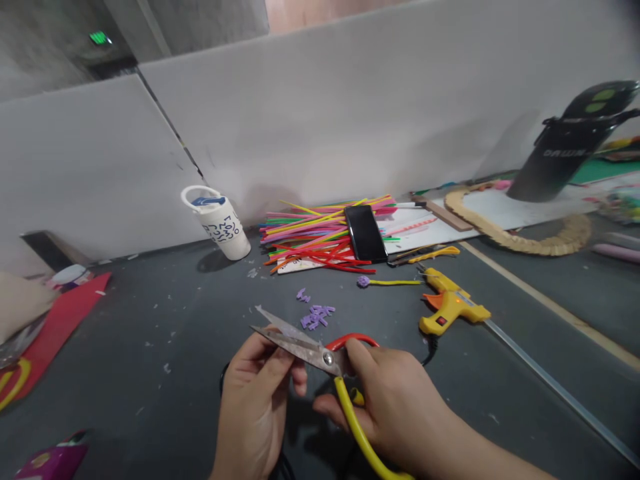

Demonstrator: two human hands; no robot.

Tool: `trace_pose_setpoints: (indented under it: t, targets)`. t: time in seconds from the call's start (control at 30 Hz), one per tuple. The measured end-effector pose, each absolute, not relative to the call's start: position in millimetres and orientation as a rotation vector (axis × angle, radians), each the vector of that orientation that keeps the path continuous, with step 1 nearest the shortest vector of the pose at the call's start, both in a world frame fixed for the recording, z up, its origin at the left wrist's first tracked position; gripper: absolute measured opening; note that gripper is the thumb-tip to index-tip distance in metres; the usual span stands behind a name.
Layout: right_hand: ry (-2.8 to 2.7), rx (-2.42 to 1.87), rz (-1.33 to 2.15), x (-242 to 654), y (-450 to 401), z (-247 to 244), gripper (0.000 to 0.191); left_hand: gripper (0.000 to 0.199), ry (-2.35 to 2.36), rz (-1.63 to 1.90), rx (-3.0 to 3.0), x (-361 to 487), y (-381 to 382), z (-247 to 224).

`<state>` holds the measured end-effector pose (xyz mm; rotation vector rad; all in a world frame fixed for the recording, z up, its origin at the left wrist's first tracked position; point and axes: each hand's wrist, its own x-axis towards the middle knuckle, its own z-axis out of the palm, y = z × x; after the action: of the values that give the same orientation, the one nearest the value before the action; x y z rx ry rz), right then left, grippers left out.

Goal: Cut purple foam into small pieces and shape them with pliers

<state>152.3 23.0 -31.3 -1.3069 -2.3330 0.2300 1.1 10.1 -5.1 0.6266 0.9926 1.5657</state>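
My right hand [400, 400] grips a pair of scissors [305, 348] with one red and one yellow handle. The blades are parted and point left, across the fingertips of my left hand [260, 400]. Thumb and fingers of that hand are pinched together by the blades; whatever they hold is hidden. Small cut purple pieces [316, 317] lie on the grey table just beyond the scissors. Behind them rests a thin yellow-green stem [395, 283] with a purple ball [363, 282] at its left end.
A yellow glue gun [453, 303] with a long clear stick [555, 393] lies to the right. Farther back are colourful pipe cleaners [310, 230], a phone [366, 233], a white cup [223, 230], a curved tan strip [540, 245] and a black tumbler [555, 153]. Red sheet [65, 320] lies left.
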Motion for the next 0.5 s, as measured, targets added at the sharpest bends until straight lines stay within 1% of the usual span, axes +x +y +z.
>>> trace_pose_setpoints:
  t: [0.07,0.13,0.23,0.37,0.5]
  targets:
    - [-2.341,-1.335,0.281,152.2,23.8,-30.5,0.044,0.005,1.001,1.561,0.633,1.1,9.8,-5.2]
    - [-2.340,-1.379,0.419,151.9,25.2,-28.2,0.040,0.006,0.999,1.546,0.638,1.1,9.5,-4.8]
    - [-2.326,-1.391,0.592,151.3,26.7,-23.2,0.040,0.005,1.002,1.539,0.627,1.4,9.4,-3.4]
    - [-2.338,-1.363,0.626,150.9,26.5,-18.9,0.044,0.009,1.009,1.576,0.563,2.2,10.0,-1.8]
    - [-2.352,-1.380,0.580,150.9,25.9,-21.6,0.047,0.011,0.988,1.574,0.537,2.0,11.1,-2.7]
